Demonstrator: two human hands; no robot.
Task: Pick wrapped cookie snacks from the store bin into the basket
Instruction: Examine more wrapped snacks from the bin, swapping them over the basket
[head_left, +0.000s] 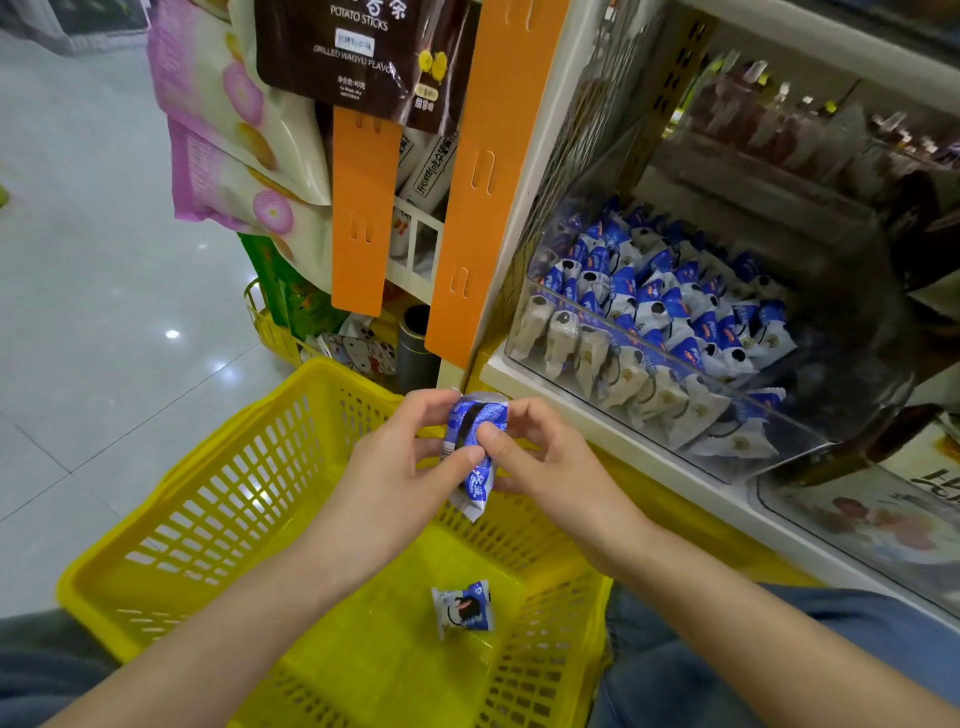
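One wrapped cookie snack (462, 613) is seen lying in the yellow basket (234, 493); above it, a second snack (478, 415) is pinched between the left hand (400, 467) and right hand (550, 467).

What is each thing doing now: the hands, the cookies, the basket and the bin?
left hand: pinches the held cookie snack.
right hand: pinches the same snack.
held cookie snack: wrapped, above the basket.
loose cookie snack: lying on the basket floor.
basket: holds one snack.
bin: piled with wrapped snacks.
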